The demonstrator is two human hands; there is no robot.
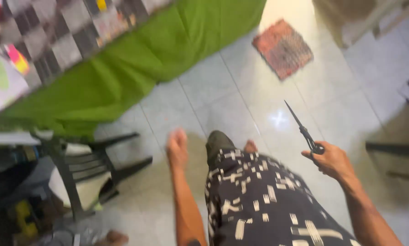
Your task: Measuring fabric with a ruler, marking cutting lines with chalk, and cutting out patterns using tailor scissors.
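Note:
My right hand [332, 160] grips black scissors [303, 129] by the handles, the closed blades pointing up and to the left above the tiled floor. My left hand [177, 148] hangs in front of me, blurred, with nothing seen in it; its fingers look loosely curled. Between my arms is my dark shirt with white marks [259, 200]. The bed with a green sheet [122, 77] lies ahead on the left.
A checkered blanket [72, 32] covers the bed's top. A black plastic chair [83, 171] stands at the left, cluttered items behind it. A reddish mat [283, 48] lies on the pale tiled floor [241, 105]. Dark furniture legs [393, 148] show at the right edge.

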